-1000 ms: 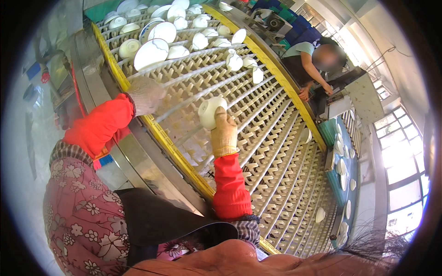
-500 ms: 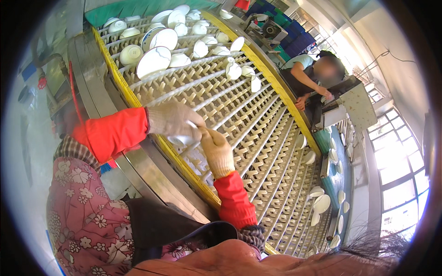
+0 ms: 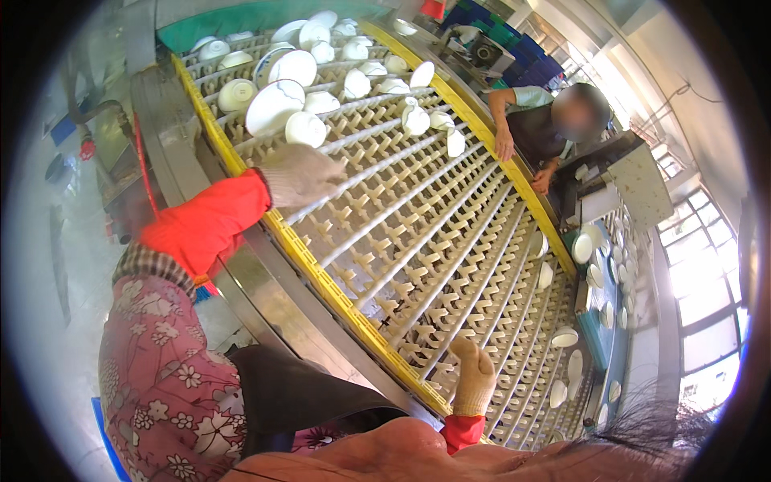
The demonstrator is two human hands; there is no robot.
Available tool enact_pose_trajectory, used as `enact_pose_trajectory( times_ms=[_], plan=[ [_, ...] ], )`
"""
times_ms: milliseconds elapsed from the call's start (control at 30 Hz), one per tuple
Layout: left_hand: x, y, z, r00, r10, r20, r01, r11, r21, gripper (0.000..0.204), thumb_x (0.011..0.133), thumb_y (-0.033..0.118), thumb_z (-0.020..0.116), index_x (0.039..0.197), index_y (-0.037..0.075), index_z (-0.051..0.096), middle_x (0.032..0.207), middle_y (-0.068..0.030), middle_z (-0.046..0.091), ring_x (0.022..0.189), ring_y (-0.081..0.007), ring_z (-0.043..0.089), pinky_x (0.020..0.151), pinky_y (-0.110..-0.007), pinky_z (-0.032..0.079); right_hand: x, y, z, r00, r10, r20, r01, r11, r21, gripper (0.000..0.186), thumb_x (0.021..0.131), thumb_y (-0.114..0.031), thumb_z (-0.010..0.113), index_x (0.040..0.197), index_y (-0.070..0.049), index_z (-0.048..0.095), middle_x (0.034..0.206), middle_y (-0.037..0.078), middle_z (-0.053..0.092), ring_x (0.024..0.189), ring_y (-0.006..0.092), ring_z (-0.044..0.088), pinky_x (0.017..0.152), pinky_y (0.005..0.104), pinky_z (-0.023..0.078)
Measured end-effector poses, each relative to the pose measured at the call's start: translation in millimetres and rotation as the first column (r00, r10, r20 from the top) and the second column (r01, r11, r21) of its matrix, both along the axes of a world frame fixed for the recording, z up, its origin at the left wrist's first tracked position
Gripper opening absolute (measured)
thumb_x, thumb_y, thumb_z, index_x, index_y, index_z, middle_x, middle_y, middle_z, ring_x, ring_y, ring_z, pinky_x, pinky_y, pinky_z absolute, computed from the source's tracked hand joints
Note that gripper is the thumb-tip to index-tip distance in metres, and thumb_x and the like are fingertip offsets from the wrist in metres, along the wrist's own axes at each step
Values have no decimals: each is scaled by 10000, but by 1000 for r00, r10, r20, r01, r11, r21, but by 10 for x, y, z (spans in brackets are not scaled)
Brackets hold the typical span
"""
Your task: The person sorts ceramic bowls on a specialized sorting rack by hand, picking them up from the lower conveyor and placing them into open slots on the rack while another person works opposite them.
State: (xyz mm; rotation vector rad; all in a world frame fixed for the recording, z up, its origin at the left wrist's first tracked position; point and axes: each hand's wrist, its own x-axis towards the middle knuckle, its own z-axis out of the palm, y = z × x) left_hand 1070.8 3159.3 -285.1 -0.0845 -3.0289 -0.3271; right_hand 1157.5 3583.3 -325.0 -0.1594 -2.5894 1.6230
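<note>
My left hand (image 3: pixel 303 177), in a pale knit glove with a red sleeve, is over the near left part of a pegged conveyor belt (image 3: pixel 373 233). Its fingers look stretched out, slightly blurred, with nothing visible in them. A small white bowl (image 3: pixel 305 128) lies just beyond it, apart from the fingers. At the lower right, my right hand (image 3: pixel 472 376), also gloved, is raised at the belt's near edge. Its fingers are bent and pressed together, and no object shows in them.
Several white bowls and plates (image 3: pixel 275 106) crowd the belt's far left. Yellow rails (image 3: pixel 297 241) edge the belt. Across it, a co-worker (image 3: pixel 526 128) rests a hand near the far rail. More bowls (image 3: pixel 582 247) stand on the right, some on a blue-green surface (image 3: pixel 593 337).
My hands, together before, are now apart: the left moved slightly up, the right down and right. A white bowl now lies beyond my left hand. The co-worker's arm has moved toward the rail.
</note>
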Motion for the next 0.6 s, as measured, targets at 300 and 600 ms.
enact_pose_trajectory(
  times_ms=[300,600],
  plan=[
    [-85,-86,-135,997,-21,74,20,1000,13,318,925,367,581,1112,132,686,1014,-144,708,947,-350,685,834,-483,517,-300,196,-327,981,196,14,-196,976,90,348,980,-330,597,1051,-28,755,909,59,750,856,105,664,785,265,511],
    [-96,189,-309,996,91,-4,-90,978,-186,273,924,343,589,853,88,654,750,-132,660,749,-334,671,695,-496,513,-216,-35,-170,969,248,-3,-240,940,244,404,942,-416,636,1035,-39,746,782,79,669,757,146,623,730,310,491]
  ],
)
